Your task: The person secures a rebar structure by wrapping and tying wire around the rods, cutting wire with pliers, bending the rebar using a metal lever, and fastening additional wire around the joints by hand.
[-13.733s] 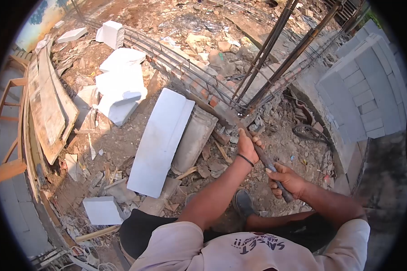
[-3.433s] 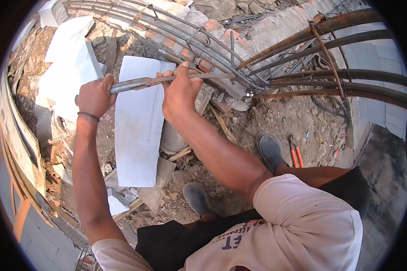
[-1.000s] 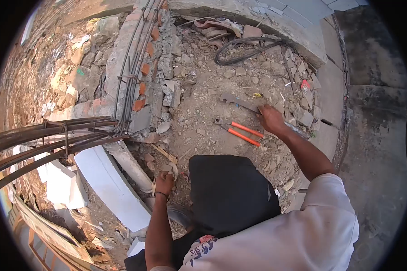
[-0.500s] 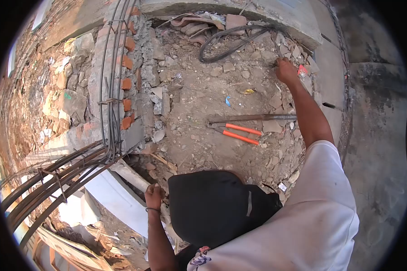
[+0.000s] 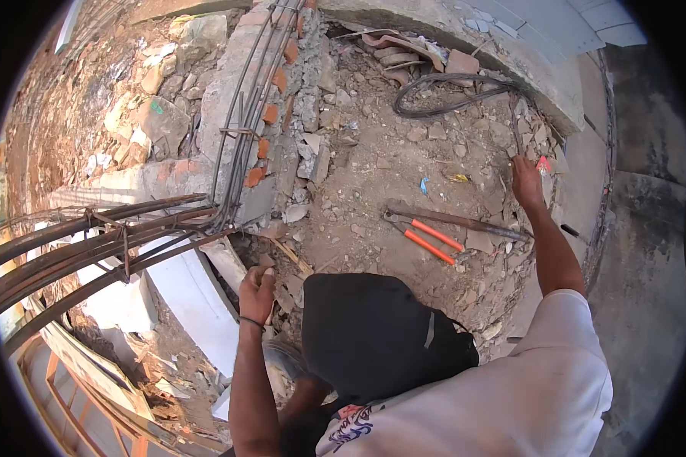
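Note:
My right hand [image 5: 527, 183] is closed on the tail end of a bundle of dark wire [image 5: 453, 78], which lies looped on the rubble at the back. My left hand [image 5: 257, 293] is curled with thumb and fingers together, beside my knee and near the bent rebar; anything in it is too small to make out. Between my hands, a cutter with orange handles [image 5: 434, 238] lies on the dirt. Just behind it, a rusty metal bar [image 5: 465, 221] rests with one end close to my right forearm.
Long rebar rods [image 5: 91, 228] bend across the left, tied along a brick and concrete wall [image 5: 270, 114]. White boards [image 5: 187, 305] lean below them. Broken tiles [image 5: 404, 49] lie at the back, and a concrete ledge [image 5: 537, 84] borders the right.
My view has shifted, so the scene sits farther right. My right hand has come nearer, drawing the wire's tail with it. My left hand has risen slightly, still closed.

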`<move>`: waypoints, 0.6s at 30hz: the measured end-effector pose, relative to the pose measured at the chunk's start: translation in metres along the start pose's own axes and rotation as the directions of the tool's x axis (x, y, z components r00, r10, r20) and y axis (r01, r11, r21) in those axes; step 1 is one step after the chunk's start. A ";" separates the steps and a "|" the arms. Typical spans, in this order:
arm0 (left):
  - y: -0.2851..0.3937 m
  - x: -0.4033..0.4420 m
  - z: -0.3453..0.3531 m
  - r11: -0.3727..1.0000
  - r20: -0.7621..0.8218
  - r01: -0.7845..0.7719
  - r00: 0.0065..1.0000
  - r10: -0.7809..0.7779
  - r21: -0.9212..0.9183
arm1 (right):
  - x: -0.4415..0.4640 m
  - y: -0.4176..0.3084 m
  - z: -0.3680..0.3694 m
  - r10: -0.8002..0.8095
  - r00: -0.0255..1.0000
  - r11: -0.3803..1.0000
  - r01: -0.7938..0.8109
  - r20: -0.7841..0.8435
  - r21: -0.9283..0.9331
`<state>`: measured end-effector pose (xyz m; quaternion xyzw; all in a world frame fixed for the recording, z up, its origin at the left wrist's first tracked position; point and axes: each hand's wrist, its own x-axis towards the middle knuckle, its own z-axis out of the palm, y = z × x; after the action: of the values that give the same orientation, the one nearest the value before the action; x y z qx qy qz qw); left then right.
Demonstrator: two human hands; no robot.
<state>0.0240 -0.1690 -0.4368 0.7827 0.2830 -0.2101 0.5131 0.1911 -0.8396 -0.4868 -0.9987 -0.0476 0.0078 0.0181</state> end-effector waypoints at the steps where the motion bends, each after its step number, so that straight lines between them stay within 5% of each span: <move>1: 0.016 -0.001 -0.001 0.996 -0.015 -0.046 0.999 0.047 0.074 | -0.008 -0.007 -0.014 -0.037 0.998 0.999 0.038 -0.041 0.035; 6: 0.109 -0.008 0.026 0.916 0.065 -0.356 0.934 0.350 0.187 | -0.012 -0.095 -0.082 -0.145 0.977 0.958 0.178 -0.154 0.227; 10: 0.183 -0.015 0.078 0.942 0.363 -0.271 0.872 0.327 -0.199 | -0.017 -0.209 -0.123 -0.187 0.971 0.788 0.238 -0.148 0.567; 12: 0.209 -0.025 0.110 0.770 0.183 -0.364 0.835 0.519 -0.524 | -0.026 -0.244 -0.128 -0.284 0.937 0.743 0.349 -0.202 0.572; 15: 0.236 -0.036 0.100 0.578 -0.068 -0.379 0.871 0.487 -0.722 | -0.046 -0.277 -0.130 -0.353 0.924 0.736 0.371 -0.147 0.566; 17: 0.237 -0.045 0.079 0.189 -0.114 -0.179 0.943 0.312 -0.965 | -0.065 -0.273 -0.117 -0.355 0.927 0.739 0.355 -0.116 0.572; 18: 0.234 -0.050 0.067 0.169 -0.148 -0.207 0.940 0.308 -0.964 | -0.070 -0.272 -0.113 -0.300 0.951 0.778 0.289 -0.075 0.557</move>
<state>0.1379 -0.3154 -0.2716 0.3175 0.1940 0.0705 0.9255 0.0982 -0.5800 -0.3633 -0.9289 -0.1987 0.0276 0.3115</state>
